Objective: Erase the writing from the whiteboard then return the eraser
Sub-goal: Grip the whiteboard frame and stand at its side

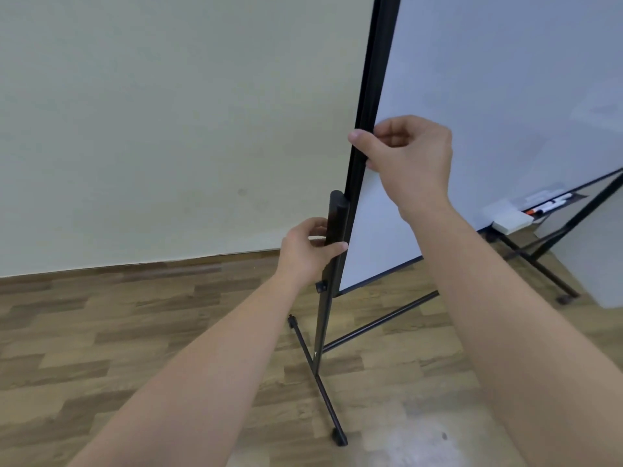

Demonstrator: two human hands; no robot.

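A whiteboard (505,112) with a black frame stands on a black stand, seen at a steep angle from its left edge. No writing shows on the visible surface. My right hand (409,160) grips the board's left frame edge at mid height. Lower down, my left hand (308,252) is closed around the stand's black upright post (337,227). A white eraser (509,219) lies on the tray at the board's lower right, with markers (549,207) beside it.
The stand's black foot (320,382) stretches across the wood floor toward me, with a crossbar (381,323) behind it. A pale wall (168,129) fills the left. A second stand leg (539,264) and a white panel sit at the far right.
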